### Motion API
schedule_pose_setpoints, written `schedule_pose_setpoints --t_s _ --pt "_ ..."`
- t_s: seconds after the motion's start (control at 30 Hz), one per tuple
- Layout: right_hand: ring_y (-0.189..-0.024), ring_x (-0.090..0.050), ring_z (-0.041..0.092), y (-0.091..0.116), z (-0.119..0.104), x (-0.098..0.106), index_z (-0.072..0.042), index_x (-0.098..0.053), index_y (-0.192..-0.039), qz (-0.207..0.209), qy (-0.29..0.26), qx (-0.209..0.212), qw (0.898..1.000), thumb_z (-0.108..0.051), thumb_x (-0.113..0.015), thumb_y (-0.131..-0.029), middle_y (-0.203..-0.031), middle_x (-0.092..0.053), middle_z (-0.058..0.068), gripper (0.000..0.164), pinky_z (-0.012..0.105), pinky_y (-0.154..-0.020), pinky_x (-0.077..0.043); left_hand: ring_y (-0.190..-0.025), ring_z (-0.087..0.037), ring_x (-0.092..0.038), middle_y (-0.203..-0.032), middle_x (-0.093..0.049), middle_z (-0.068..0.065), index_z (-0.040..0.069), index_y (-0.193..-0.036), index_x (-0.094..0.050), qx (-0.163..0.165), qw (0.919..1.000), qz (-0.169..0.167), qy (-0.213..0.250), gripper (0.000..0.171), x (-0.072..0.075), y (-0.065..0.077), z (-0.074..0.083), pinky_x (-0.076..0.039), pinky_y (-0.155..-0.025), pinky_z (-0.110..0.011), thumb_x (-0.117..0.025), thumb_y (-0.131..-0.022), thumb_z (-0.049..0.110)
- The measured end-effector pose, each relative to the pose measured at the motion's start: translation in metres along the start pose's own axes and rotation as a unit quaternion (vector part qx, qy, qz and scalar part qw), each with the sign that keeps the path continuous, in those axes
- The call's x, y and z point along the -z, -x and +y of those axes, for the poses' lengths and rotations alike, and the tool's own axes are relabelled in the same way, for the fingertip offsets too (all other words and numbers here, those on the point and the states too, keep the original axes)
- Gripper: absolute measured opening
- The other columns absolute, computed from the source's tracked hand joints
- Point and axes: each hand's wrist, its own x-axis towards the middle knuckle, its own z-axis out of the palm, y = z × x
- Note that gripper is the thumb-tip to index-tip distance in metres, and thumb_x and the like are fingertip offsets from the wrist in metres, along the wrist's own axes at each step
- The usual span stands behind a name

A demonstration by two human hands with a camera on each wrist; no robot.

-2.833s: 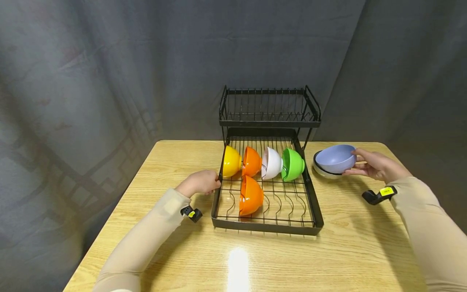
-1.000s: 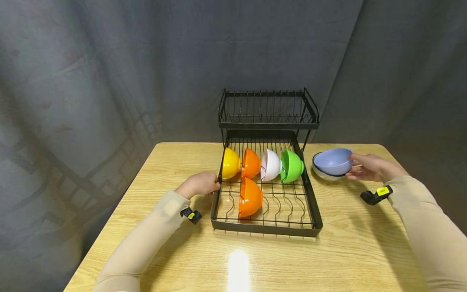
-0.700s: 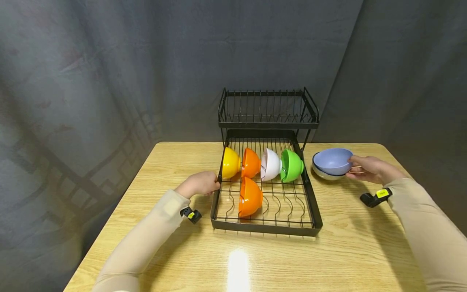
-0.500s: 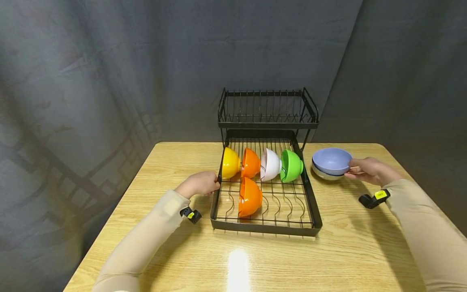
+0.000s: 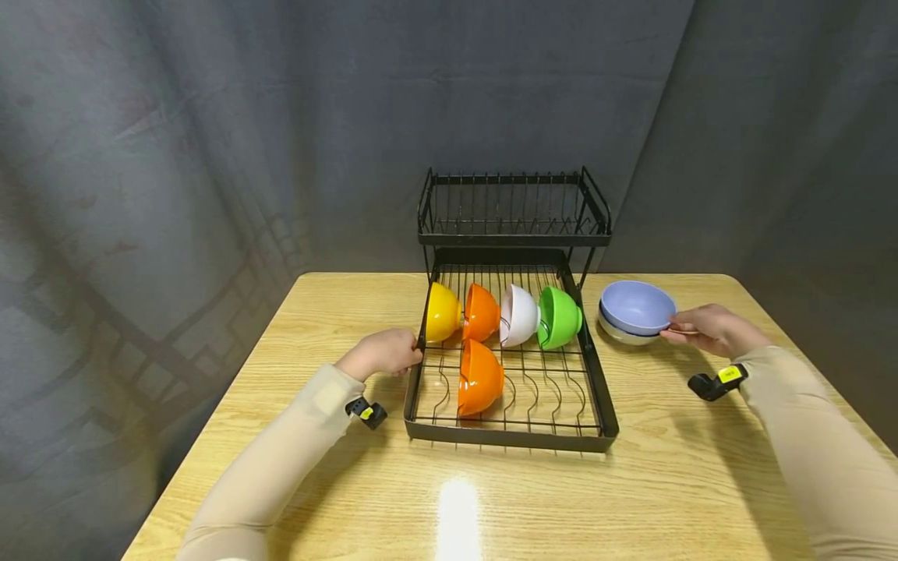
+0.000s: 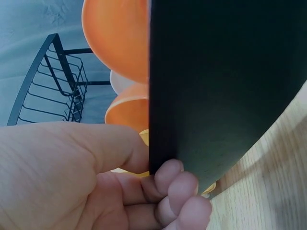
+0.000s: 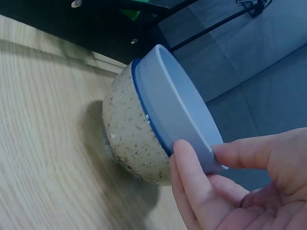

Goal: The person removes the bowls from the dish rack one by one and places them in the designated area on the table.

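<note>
Bowl (image 5: 638,306), blue and round, mouth upward, in right fingers (image 7: 190,166)

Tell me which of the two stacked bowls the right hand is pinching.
The plain blue bowl, on top: the right hand pinches its rim between thumb and fingers. The other, the speckled bowl with a dark blue rim, sits beneath it.

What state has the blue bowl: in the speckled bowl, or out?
Partly in: the blue bowl shows its upper wall; the speckled bowl hides its base.

Blue bowl (image 5: 637,306) sits lower; flatter too (earlier, tilted).
</note>
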Motion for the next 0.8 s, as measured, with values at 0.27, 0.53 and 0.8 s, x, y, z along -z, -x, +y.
schedule_pose_setpoints --t_s 0.27,0.53,0.8 --pt "-0.074 -0.065 0.013 -0.001 0.006 0.001 0.011 -0.039 -0.110 -0.003 -0.001 0.005 1.000 -0.003 -0.043 -0.093 -0.080 -0.059 0.008 0.022 0.027 -0.079 -0.050 -0.047 -0.012 -0.048 -0.062 -0.063 -0.007 0.009 -0.067 -0.057 0.007 1.0000 -0.001 -0.001 0.028 -0.001 0.000 0.001 -0.040 -0.052 -0.028 -0.046 -0.091 0.019" --pt "-0.071 -0.063 0.012 0.005 0.006 0.010 -0.015 -0.059 -0.080 0.022 -0.051 0.023 0.998 -0.021 -0.048 -0.094 -0.077 -0.058 0.000 0.019 0.025 -0.071 -0.052 -0.047 -0.012 -0.048 -0.064 -0.064 -0.006 0.010 -0.068 -0.057 0.003 1.0000 0.005 -0.005 0.027 -0.001 0.000 0.001 -0.039 -0.052 -0.028 -0.046 -0.091 0.018" --pt "-0.079 -0.065 0.012 0.019 -0.013 -0.013 -0.021 -0.067 -0.082 -0.046 -0.065 0.080 0.994 -0.022 -0.045 -0.096 -0.086 -0.063 -0.001 0.026 0.025 -0.076 -0.051 -0.049 -0.013 -0.049 -0.066 -0.065 -0.007 0.010 -0.068 -0.056 0.009 0.9999 -0.002 -0.009 0.027 0.001 0.001 0.002 -0.040 -0.053 -0.028 -0.046 -0.091 0.020"
